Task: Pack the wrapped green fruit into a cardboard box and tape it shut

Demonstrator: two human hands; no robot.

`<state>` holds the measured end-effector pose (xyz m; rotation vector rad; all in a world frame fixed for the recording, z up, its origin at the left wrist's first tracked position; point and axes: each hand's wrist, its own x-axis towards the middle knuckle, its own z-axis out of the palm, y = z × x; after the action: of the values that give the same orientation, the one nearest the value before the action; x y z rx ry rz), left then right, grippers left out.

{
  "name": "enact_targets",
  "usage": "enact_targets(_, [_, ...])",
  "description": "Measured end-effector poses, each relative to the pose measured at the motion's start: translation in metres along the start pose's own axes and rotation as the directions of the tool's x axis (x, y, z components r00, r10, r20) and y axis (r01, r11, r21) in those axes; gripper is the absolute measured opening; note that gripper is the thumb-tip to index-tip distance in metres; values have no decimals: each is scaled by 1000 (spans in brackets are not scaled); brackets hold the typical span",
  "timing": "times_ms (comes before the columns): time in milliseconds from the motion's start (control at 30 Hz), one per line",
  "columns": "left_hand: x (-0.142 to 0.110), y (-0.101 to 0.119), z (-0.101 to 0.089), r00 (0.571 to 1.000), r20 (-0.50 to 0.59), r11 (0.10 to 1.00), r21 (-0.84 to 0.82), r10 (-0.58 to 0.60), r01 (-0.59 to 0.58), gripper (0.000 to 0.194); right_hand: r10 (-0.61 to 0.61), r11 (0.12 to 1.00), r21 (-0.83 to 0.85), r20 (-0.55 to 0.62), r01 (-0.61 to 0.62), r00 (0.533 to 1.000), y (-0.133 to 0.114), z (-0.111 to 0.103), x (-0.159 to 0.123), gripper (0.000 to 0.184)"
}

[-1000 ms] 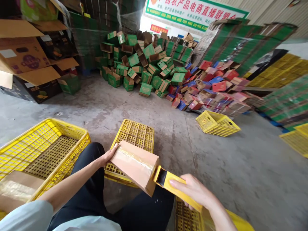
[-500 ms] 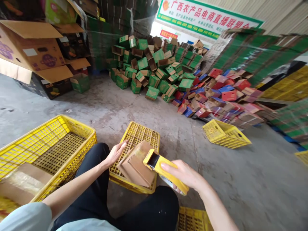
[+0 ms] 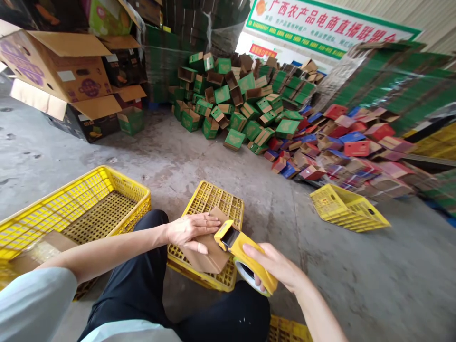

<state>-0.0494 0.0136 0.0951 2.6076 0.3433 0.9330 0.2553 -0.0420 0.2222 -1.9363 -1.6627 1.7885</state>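
Observation:
A small brown cardboard box point(image 3: 208, 259) rests on an upturned yellow plastic crate point(image 3: 233, 206) between my knees. Across the box's top lies my left hand point(image 3: 194, 230), flat with its fingers stretched out. My right hand point(image 3: 272, 266) is wrapped around a yellow tape dispenser point(image 3: 249, 256) fitted with a roll of tape. The dispenser's front end is at the box's right edge, close to my left fingertips; whether it touches the cardboard I cannot tell. My left hand covers much of the box top.
On my left stands a yellow crate point(image 3: 142, 197) with a taped carton point(image 3: 59, 242) inside. Another yellow crate point(image 3: 349, 209) lies tipped at the right. Green boxes point(image 3: 235, 137) and red and blue boxes point(image 3: 356, 148) are heaped ahead; large open cartons point(image 3: 71, 71) stand far left.
My left hand has moved right, from beside the box onto its top, pressing flat. The box top now sits lower and flatter. The dispenser stays at the box's right edge.

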Motion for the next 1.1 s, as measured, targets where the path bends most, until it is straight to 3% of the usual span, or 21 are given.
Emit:
enact_targets(100, [1, -3, 2, 1000, -27, 1000, 22, 6, -5, 66, 46, 999, -13, 12, -46, 999, 5, -2, -12, 71])
enact_targets(267, [2, -1, 7, 999, -41, 999, 27, -20, 22, 59, 102, 994, 34, -70, -100, 992, 17, 0, -33, 71])
enact_targets(400, [3, 0, 4, 999, -47, 1000, 29, -1, 3, 58, 99, 994, 42, -83, -96, 992, 24, 4, -32, 73])
enact_targets(600, [15, 16, -8, 998, 56, 994, 107, 2, -8, 71, 70, 998, -7, -64, -70, 996, 28, 0, -23, 78])
enact_targets(800, [32, 40, 7, 979, 200, 991, 120, 41, -66, 97, 62, 998, -2, -68, -62, 996, 32, 2, -26, 74])
enact_targets(967, [31, 34, 13, 970, 239, 987, 141, 36, -71, 92, -5, 998, 61, -76, 10, 997, 35, 10, -29, 70])
enact_targets(1100, [28, 23, 11, 970, 240, 993, 105, 36, -62, 80, 29, 995, 94, -57, -23, 998, 47, 12, -33, 73])
